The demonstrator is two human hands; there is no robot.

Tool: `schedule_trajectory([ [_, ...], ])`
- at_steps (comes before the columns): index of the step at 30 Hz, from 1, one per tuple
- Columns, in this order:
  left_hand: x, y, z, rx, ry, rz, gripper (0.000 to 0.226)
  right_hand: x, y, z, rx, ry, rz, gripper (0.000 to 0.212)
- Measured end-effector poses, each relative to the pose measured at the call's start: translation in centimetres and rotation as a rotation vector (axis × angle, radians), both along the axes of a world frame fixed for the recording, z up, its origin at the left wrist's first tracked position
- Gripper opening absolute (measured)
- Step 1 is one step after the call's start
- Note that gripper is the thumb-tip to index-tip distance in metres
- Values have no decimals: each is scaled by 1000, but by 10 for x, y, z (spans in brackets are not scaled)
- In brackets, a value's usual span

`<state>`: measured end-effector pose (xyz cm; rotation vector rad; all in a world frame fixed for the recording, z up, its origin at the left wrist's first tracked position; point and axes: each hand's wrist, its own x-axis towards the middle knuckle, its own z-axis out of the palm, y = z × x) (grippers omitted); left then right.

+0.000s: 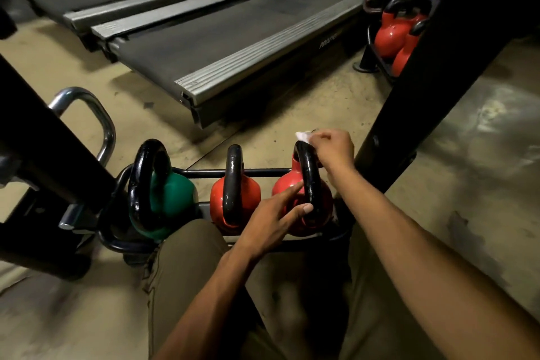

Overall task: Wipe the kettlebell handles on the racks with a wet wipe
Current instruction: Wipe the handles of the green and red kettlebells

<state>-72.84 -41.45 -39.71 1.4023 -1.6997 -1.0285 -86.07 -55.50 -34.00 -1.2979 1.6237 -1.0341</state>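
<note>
Three kettlebells with black handles stand in a low rack (233, 172): a green kettlebell (166, 193) on the left, a red kettlebell (217, 202) in the middle and another red kettlebell (285, 184) on the right. My right hand (333, 146) presses a white wet wipe (304, 136) onto the top of the right kettlebell's handle (309, 175). My left hand (277, 219) rests on that kettlebell's body, thumb against the lower handle, fingers spread.
Two treadmill decks (222, 38) lie on the floor beyond the rack. More red kettlebells (394, 32) sit in a second rack at the upper right. Black frame posts stand at the right (432, 82) and left (43, 149), with a chrome handle (102, 123) on the left.
</note>
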Motion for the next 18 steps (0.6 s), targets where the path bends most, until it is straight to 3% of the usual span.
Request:
schedule_trajectory([
  [3, 1, -1, -1, 26, 11, 6, 44, 17, -10, 22, -235, 765, 453, 13],
  [5, 1, -2, 0, 42, 23, 14, 42, 26, -1, 29, -375, 1177, 660, 17],
  [7, 0, -2, 0, 29, 34, 24, 40, 17, 14, 29, -519, 1280, 703, 17],
  [9, 0, -3, -1, 10, 32, 35, 38, -3, 33, 17, -611, 1000, 578, 16],
  [12, 3, -5, -3, 16, 24, 26, 37, -19, 66, -10, -461, 246, 140, 10],
  [14, 4, -5, -3, 22, 17, 17, 37, -12, 64, -19, -54, -287, -61, 14],
  [16, 2, -2, -2, 12, 12, 9, 37, -11, 51, -17, 441, -749, -54, 25],
  [18, 1, 2, -5, -8, 6, -1, 35, -15, 43, -17, 625, -905, 20, 30],
])
